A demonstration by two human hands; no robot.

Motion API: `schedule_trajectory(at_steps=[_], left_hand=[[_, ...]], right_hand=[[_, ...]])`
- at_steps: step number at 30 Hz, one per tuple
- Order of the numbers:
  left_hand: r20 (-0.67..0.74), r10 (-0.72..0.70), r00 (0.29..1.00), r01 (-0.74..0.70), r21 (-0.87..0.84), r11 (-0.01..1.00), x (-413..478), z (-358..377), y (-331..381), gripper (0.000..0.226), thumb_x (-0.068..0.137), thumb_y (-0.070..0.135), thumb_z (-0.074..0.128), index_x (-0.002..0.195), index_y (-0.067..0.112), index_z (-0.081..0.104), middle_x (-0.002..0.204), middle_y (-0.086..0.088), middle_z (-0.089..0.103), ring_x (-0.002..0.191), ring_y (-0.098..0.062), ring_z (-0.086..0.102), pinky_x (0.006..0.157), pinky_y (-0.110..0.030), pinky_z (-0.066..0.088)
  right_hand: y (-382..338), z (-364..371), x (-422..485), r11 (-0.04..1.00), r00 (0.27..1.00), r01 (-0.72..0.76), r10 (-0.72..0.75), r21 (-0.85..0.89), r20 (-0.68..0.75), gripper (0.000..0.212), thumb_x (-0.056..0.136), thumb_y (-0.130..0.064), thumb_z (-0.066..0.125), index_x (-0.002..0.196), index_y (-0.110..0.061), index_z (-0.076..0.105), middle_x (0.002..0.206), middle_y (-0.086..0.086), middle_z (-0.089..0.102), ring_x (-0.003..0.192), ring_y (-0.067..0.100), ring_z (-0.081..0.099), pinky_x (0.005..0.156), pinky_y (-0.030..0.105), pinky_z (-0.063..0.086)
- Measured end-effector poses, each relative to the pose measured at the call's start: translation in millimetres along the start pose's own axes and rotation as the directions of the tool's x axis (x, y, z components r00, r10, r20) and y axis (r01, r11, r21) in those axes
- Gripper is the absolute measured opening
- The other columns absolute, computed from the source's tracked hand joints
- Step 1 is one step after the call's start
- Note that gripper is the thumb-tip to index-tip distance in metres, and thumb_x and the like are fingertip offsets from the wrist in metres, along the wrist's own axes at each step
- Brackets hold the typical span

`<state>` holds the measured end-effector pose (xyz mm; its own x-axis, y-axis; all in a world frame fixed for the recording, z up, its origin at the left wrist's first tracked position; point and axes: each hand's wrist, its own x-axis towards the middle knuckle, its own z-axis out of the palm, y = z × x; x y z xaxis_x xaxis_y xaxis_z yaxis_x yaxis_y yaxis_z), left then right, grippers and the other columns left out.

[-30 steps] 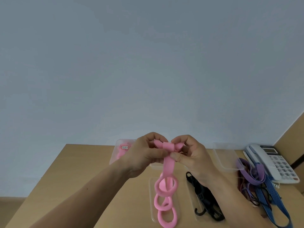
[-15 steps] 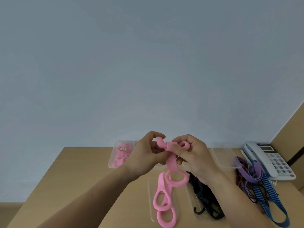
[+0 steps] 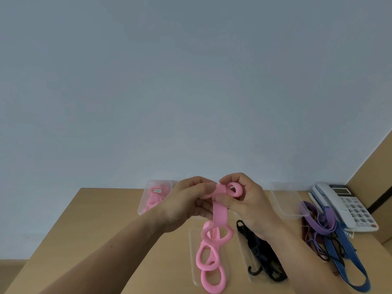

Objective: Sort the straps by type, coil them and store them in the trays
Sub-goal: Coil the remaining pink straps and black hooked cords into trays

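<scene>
A pink looped strap [image 3: 219, 217] hangs between both hands above the desk. My left hand [image 3: 186, 203] pinches its flat upper part. My right hand [image 3: 247, 200] grips the top loop, which curls over my fingers. The strap's lower loops dangle onto a clear tray [image 3: 194, 259] in front of me. A far clear tray [image 3: 142, 206] holds coiled pink straps. A black hooked strap [image 3: 257, 251] lies in another clear tray [image 3: 247, 264] under my right forearm. An empty clear tray [image 3: 284, 200] sits farther right.
A heap of purple, dark red and blue striped straps [image 3: 331, 236] lies at the right. A white desk phone [image 3: 347, 205] stands behind it. The wooden desk [image 3: 101, 219] meets a pale blue wall, with a wooden panel at the far right.
The top end of the pink strap has been curled into a loop on my right hand's side. The hanging loops have swung and spread over the near tray.
</scene>
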<state>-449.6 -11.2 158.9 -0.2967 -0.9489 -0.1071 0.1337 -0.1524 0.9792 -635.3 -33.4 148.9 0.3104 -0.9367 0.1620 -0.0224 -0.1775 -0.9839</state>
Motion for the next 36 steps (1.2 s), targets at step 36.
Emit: schedule_trajectory(at_steps=[36], left_hand=[[0.032,-0.088,0.996,0.082,0.15,0.985,3.1,-7.3,-3.8,0.046,0.079,0.008,0.071,0.119,0.003,0.05,0.106,-0.028,0.069,0.087,-0.039,0.068,0.086,-0.047,0.055]], right_hand=[[1.1,2.6,3.7,0.982,0.983,-0.182,0.183,0.051,-0.012,0.026,0.079,-0.029,0.079,0.096,-0.013,0.067,0.078,0.006,0.069,0.06,0.025,0.062,0.05,0.031,0.05]])
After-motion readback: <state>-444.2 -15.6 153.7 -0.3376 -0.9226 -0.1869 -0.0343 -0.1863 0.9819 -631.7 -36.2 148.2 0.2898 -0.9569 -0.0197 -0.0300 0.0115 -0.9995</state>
